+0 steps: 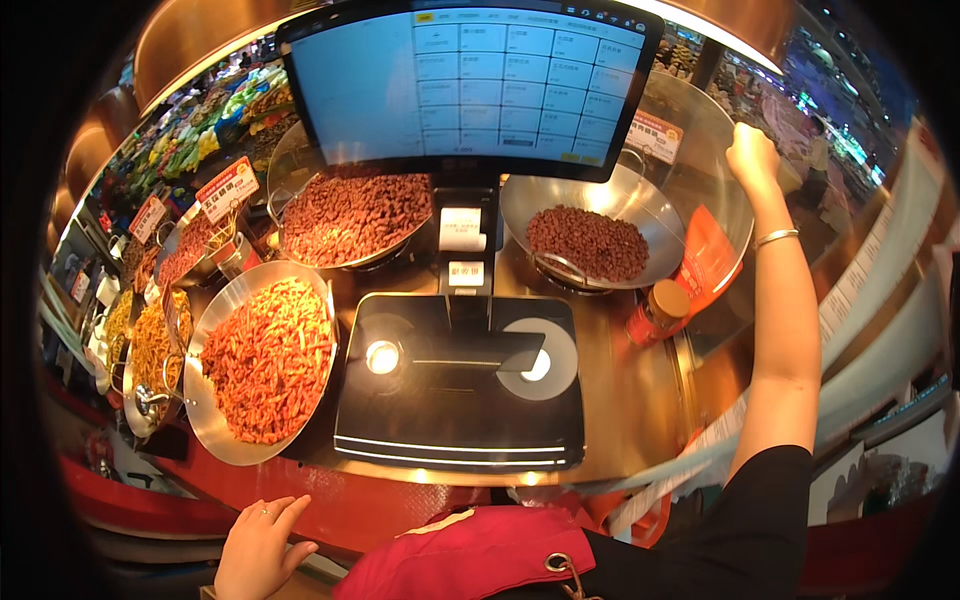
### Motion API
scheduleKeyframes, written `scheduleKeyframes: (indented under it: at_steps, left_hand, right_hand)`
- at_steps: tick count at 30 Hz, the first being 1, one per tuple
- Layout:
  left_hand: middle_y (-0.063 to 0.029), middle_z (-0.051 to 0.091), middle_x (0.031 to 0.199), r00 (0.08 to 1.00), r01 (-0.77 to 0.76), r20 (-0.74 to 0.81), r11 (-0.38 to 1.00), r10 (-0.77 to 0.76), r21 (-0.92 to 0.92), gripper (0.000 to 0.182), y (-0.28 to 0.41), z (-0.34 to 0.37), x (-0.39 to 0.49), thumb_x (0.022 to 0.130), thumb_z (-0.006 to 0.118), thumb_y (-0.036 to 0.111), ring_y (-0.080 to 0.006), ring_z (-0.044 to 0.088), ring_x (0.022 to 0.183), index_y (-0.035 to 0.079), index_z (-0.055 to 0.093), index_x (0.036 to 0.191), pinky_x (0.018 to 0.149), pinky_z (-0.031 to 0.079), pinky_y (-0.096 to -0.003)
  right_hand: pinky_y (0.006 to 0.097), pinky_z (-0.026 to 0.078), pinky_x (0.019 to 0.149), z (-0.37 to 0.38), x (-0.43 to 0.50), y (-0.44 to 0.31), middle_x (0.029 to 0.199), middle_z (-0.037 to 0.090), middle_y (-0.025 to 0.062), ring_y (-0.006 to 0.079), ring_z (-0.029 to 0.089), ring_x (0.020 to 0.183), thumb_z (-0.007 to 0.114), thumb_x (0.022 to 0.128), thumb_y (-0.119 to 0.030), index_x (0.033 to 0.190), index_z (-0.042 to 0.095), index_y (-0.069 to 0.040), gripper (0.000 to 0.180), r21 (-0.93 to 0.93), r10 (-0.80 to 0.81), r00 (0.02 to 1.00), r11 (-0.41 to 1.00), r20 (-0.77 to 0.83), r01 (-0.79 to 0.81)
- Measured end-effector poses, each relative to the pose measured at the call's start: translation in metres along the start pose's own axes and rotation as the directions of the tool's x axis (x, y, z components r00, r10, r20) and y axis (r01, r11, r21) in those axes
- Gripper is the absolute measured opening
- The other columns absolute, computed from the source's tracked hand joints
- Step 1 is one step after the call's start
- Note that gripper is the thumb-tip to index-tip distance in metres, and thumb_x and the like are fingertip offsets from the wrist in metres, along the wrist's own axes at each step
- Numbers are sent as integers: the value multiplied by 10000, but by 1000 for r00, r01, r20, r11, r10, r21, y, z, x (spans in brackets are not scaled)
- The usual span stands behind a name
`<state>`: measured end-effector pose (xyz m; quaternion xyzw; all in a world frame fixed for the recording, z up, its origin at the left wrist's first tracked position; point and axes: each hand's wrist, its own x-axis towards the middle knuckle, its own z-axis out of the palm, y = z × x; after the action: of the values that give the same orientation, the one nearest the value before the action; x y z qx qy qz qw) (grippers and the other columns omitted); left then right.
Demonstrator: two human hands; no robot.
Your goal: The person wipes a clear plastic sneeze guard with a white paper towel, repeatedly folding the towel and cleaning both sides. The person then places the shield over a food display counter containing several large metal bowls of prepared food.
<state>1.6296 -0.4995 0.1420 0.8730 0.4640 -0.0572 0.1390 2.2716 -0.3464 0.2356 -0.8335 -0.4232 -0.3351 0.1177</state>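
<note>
My right hand, at the end of a stretched-out arm with a bangle, has its fingers closed at the rim of a clear round panel. Beside that panel stands a steel pan of dark red-brown chunks. My left hand, with a ring on one finger, hovers low at the counter's front edge. Its fingers are apart and it holds nothing. Nearest to it is a steel pan heaped with reddish strips.
A touchscreen till rises above a black weighing scale on the counter. Another pan of red chunks sits behind. A lidded jar and an orange pouch stand right. Price signs mark several pans.
</note>
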Motion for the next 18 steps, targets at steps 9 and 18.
scheduleKeyframes:
  at_steps: [9,18]
  left_hand:
    - [-128,546,1127,985,-167,-53,986,165,-19,519,-89,27,-61,794,623,307,-322,528,984,65,479,1229,900,408,-399]
    - [-143,534,1149,915,-387,-140,921,379,-36,500,-125,28,-68,812,607,266,-290,509,1031,53,465,1242,912,399,-377]
  right_hand:
    - [427,472,693,-90,-111,92,823,620,249,357,628,804,441,755,-96,939,560,20,249,161,297,916,924,269,-346]
    - [396,326,288,-203,-250,112,626,523,182,281,485,354,378,675,81,1024,483,-33,382,247,373,868,852,328,-460]
